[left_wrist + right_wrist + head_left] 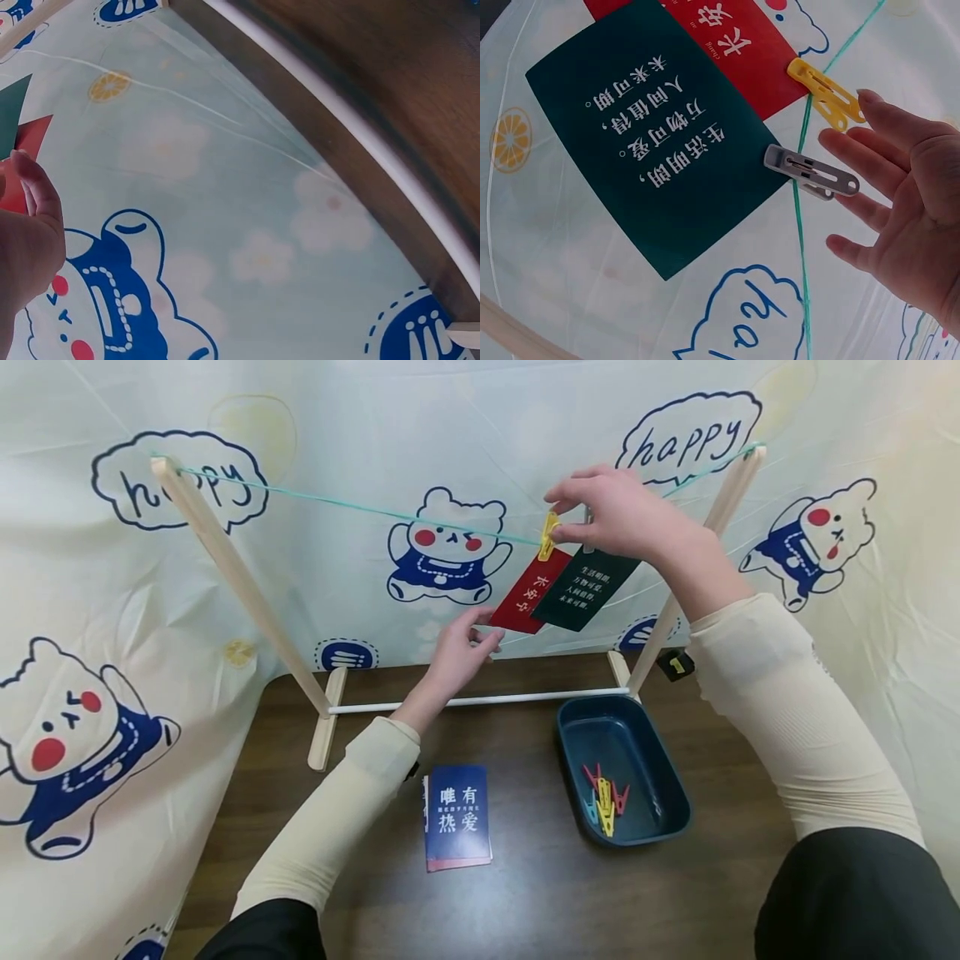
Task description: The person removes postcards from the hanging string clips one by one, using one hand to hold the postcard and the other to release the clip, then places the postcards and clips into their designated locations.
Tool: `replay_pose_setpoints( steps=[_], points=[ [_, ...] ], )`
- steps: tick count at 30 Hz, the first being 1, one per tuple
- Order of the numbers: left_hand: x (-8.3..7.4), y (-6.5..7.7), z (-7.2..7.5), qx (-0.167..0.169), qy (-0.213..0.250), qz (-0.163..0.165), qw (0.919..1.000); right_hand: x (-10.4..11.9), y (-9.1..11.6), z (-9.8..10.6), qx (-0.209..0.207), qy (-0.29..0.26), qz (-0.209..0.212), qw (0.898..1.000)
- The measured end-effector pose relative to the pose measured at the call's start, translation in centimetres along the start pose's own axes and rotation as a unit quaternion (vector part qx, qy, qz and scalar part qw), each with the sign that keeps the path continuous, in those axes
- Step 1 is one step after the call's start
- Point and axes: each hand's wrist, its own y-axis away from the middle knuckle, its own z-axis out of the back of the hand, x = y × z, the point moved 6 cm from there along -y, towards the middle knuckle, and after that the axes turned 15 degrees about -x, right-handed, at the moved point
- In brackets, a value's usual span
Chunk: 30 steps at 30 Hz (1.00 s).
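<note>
A red card (531, 592) hangs from a green line under a yellow clothespin (549, 535). Partly overlapping it is a dark green card (585, 587), clipped by a grey clothespin (810, 171). My right hand (626, 518) is at the yellow clothespin, its fingers spread loosely; in the right wrist view the thumb and index fingertips lie close to the clip's handles, with no clear squeeze. Down at the red card's lower left corner is my left hand (463, 652), thumb and fingers apart around the corner. Its fingers (43, 196) overlap the red card in the left wrist view.
The line runs between two wooden posts (240, 581), joined below by a white rod (525, 699). On the brown table stand a dark blue basin (660, 777) with several clothespins (606, 806) and a stack of cards (457, 818). A printed curtain (330, 560) hangs behind.
</note>
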Motion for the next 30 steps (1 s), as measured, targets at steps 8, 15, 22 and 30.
replay_pose_setpoints(
  steps=[8,15,22,30],
  points=[
    [-0.7,-0.2,-0.2,-0.009,0.013,-0.007,0.9999,0.3,0.4,-0.2,-0.010,-0.019,0.020,1.000],
    [-1.1,-0.2,0.0,-0.014,0.013,-0.003,0.9998,-0.1,0.8,-0.1,-0.011,-0.045,0.002,0.999],
    [-1.2,-0.1,0.0,-0.011,0.019,-0.004,0.9998,-0.5,0.8,0.0,-0.006,-0.088,-0.007,0.996],
    [-1.2,-0.2,0.4,-0.022,0.015,-0.005,0.9996,-0.8,1.2,-0.1,-0.047,-0.091,0.009,0.995]
  ],
)
